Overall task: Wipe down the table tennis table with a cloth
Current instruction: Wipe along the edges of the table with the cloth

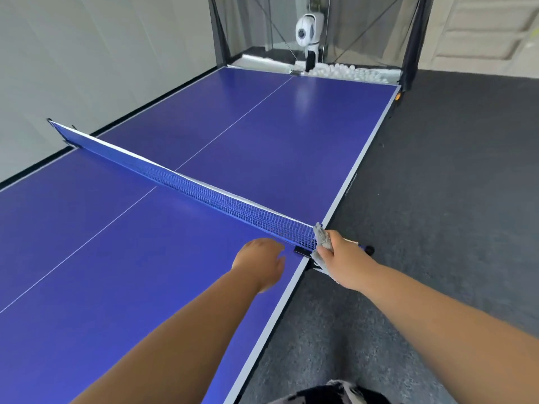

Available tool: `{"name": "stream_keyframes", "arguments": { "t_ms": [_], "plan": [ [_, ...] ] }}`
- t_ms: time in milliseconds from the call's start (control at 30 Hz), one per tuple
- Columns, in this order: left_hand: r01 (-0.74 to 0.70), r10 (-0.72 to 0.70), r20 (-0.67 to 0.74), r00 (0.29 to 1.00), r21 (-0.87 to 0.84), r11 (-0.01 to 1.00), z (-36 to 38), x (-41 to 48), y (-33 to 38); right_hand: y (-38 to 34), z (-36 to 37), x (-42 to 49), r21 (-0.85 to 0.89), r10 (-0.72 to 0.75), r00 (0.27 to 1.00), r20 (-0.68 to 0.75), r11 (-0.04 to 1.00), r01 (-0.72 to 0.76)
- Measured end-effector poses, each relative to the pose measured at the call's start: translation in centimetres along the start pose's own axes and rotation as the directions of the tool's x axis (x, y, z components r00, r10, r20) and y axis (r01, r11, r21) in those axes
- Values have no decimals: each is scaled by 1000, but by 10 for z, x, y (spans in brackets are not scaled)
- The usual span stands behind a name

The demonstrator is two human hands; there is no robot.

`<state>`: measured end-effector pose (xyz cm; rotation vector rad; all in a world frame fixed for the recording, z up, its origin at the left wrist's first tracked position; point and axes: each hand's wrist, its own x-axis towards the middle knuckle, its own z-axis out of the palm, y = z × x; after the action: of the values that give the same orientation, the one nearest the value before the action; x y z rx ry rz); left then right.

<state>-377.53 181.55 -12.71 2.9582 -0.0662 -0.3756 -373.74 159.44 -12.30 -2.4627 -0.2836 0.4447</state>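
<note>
Clearly, the grey cloth (323,239) is at the near end of the net (204,193), right at the right-hand side edge of the blue table tennis table (116,258). It is bunched up. Its upper part touches the end of the net's mesh, and a lower corner hangs down beside the table edge.

The right hand (339,258) grips the cloth, with the fingers curled around the bundle and the thumb side toward the net. The cloth sticks out above and below this fist. Just beside it, the black net clamp (302,251) sits on the table edge, between the two hands. The net stands upright across the whole table, and it separates the near half from the far half.

The left hand (259,265) is over the near half, near the bottom of the net and a little apart from the clamp. Its fingers are loosely curved and hold nothing. I cannot tell if the fingertips touch the surface. The cloth is to the right of this hand and does not touch it.

A thin white centre line runs along both halves of the table. At the far end stands a white ball machine (309,30), with many white balls (344,72) in a tray at its base and a dark catch net (414,39) around it. The dark grey carpet floor (437,199) lies to the right of the table. A pale wall (87,68) runs close along the left side.
</note>
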Motion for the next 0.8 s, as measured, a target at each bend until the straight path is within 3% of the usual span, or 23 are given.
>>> {"name": "stream_keyframes", "arguments": {
  "t_ms": [267, 467, 567, 667, 800],
  "plan": [
    [-11, 15, 179, 984, -22, 1000, 53, -15, -61, -5, 83, -11, 102, 222, 975, -2, 970, -220],
    [-28, 34, 281, 959, -25, 999, 119, -13, -98, 3, 152, -3, 183, 398, 917, 38, 899, -398],
    [-53, 63, 283, 957, -41, 998, 142, 5, -101, 7, 176, 7, 257, 458, 889, 12, 857, -446],
    [-106, 91, 250, 964, 45, 993, 167, 33, -99, 11, 197, 29, 294, 537, 843, 19, 803, -518],
    [-124, 114, 84, 990, 117, 985, 190, 44, -101, 9, 219, 61, 366, 543, 837, 59, 769, -525]
  ]
}}
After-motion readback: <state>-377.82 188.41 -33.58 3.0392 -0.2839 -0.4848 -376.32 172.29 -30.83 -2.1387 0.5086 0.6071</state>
